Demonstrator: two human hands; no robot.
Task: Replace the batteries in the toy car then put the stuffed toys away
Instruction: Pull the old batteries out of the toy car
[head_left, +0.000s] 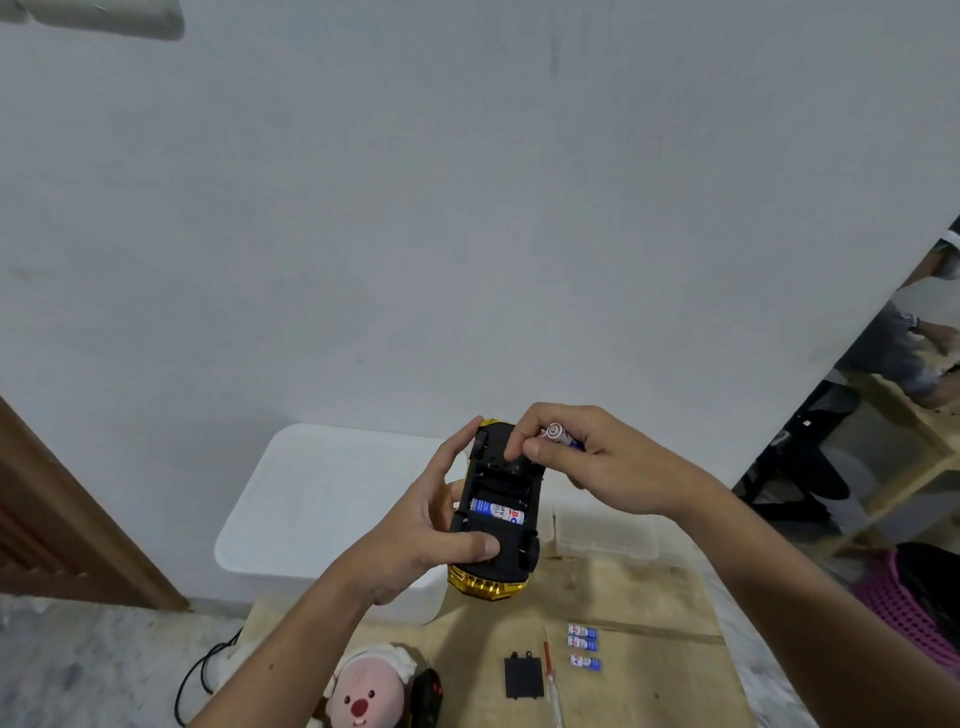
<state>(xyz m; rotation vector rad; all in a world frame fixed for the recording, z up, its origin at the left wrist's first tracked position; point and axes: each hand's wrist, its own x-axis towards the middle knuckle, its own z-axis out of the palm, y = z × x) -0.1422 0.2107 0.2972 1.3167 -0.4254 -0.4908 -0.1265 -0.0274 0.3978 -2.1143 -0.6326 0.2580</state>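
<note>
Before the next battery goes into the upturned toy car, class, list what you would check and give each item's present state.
1. Black and gold toy car held steady, underside up, in left hand: ok.
2. Battery bay open, black cover off on the table: ok.
3. One blue and white battery seated: ok.
4. Spare battery pinched in right hand: ok.
5. Its polarity against the bay: cannot tell.

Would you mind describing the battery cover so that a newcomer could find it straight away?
Start at the wooden table, below the upturned toy car held in the hands. The battery cover lies flat left of the red-handled screwdriver and the three loose batteries. It is the only flat black rectangle there.
</note>
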